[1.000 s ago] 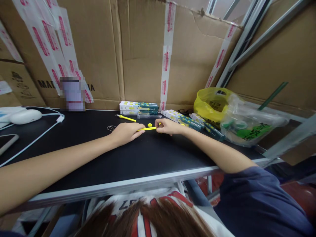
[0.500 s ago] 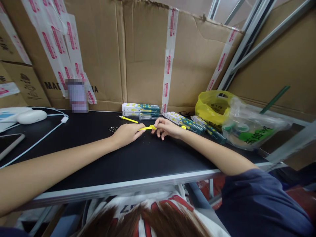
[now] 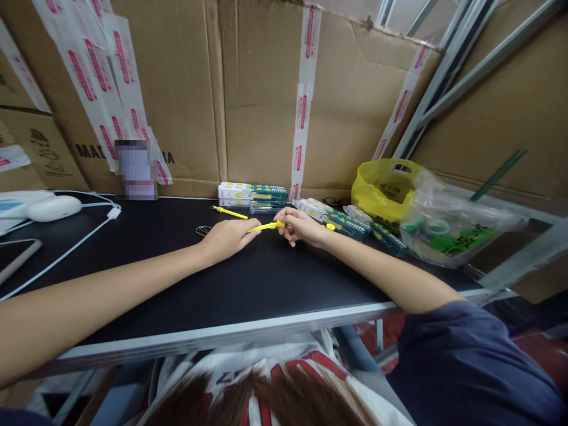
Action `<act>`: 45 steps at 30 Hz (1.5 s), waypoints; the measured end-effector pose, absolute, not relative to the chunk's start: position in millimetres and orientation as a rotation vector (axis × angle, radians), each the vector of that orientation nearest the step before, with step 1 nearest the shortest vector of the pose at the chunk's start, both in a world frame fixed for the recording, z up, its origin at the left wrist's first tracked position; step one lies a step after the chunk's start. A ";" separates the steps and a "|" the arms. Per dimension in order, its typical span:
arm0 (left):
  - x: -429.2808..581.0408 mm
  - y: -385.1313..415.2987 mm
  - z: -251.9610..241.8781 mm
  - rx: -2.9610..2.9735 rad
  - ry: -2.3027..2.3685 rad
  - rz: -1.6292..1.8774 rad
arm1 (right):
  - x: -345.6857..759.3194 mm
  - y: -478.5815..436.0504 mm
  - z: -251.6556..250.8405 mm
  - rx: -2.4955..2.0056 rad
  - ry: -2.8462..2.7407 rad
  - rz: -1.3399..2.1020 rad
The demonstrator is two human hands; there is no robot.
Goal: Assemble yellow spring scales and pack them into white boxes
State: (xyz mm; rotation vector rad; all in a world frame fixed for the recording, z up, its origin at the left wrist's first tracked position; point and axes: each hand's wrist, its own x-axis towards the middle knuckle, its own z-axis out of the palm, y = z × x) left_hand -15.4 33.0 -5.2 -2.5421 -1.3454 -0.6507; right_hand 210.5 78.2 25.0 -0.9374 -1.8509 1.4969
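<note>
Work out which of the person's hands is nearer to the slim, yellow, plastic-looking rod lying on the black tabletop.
Left. The left hand is just on the near side of the slim, yellow, plastic-looking rod; the right hand is farther off, to the rod's right.

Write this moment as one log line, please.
left hand: gripping yellow stick | right hand: at its other end | beyond: yellow rod, box stack

Left of the yellow bag [image 3: 362,190], a yellow stick [image 3: 265,227] is partly covered by the left hand [image 3: 229,238]; farther left, a pale object [image 3: 136,171] is blurred and a phone [image 3: 15,254] is cut off.
</note>
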 end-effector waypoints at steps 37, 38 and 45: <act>-12.2 25.4 4.0 -2.617 -1.398 -0.750 | 191.2 58.4 9.8 -0.740 -1.785 1.591; -12.2 25.5 3.9 -2.601 -1.407 -0.736 | 191.1 59.3 9.1 -0.729 -1.787 1.581; -11.5 29.5 0.3 -2.574 -1.203 -0.762 | 190.2 60.4 7.8 -0.691 -1.837 1.565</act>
